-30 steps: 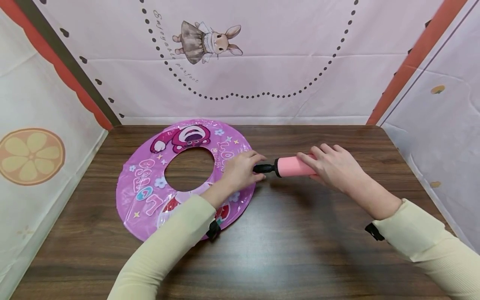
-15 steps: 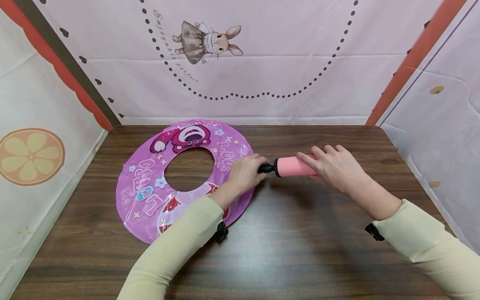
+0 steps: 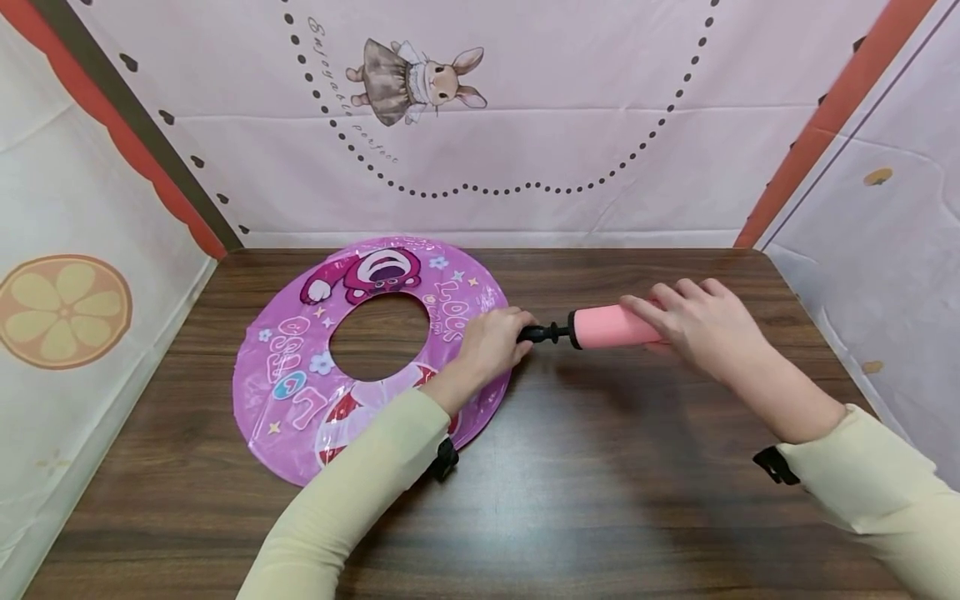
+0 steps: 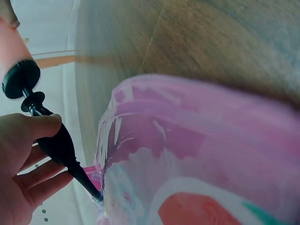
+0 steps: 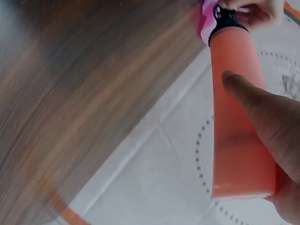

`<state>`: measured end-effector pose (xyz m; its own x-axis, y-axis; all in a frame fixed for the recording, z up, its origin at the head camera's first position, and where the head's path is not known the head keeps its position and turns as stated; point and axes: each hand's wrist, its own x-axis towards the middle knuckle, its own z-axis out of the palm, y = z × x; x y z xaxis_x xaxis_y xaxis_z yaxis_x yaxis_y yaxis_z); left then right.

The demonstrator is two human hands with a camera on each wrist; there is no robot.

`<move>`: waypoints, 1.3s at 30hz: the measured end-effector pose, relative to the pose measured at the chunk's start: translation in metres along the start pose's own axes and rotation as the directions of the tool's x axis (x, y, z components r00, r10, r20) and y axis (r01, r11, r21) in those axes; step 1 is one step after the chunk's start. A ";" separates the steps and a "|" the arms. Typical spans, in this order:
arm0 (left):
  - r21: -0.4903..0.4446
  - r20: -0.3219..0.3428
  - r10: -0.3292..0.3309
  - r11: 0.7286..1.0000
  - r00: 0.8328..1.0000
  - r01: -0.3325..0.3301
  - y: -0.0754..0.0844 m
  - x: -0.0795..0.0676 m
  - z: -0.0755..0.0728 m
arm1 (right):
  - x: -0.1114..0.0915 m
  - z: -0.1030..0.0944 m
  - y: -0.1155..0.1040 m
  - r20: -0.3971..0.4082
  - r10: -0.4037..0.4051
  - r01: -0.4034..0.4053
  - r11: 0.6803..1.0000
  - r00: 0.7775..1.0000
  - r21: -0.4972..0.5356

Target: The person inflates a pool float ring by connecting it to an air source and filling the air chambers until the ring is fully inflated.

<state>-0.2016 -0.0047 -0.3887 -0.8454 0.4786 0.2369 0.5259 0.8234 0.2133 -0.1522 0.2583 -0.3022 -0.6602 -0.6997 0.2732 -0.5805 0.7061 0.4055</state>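
A purple swim ring with cartoon prints lies on the table, puffed up in the left wrist view. My left hand grips the black nozzle end of a pink hand pump, over the ring's right edge. In the left wrist view the nozzle's tip meets the clear valve; how deep it sits is hidden. My right hand holds the pump's pink barrel, thumb along its side in the right wrist view. A short length of black rod shows between the nozzle end and the barrel.
The brown wooden table spreads below both hands. A printed pink cloth hangs along its back edge, with more cloth at the right and left sides.
My left hand shifted slightly right, then stayed. My right hand has moved right with the pump's barrel, so more black rod shows between the barrel and nozzle end. The swim ring stays in place.
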 end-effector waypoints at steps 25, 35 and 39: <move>-0.061 0.073 0.078 0.995 0.994 -0.073 -0.005 0.008 -0.004 | -0.003 0.001 -0.003 -0.163 -0.022 0.016 0.999 0.986 -0.039; -0.041 0.080 0.075 0.997 0.994 -0.072 -0.002 0.010 -0.004 | 0.017 0.010 -0.018 -0.202 -0.010 0.003 0.999 0.979 -0.036; -0.012 0.109 0.041 0.999 0.993 -0.040 -0.001 0.012 -0.007 | 0.012 0.007 -0.013 -0.208 -0.002 -0.003 1.000 0.978 -0.026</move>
<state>-0.2121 -0.0020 -0.3800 -0.8280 0.5429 0.1405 0.5607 0.7995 0.2153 -0.1563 0.2413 -0.3098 -0.5453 -0.7087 0.4477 -0.5658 0.7052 0.4272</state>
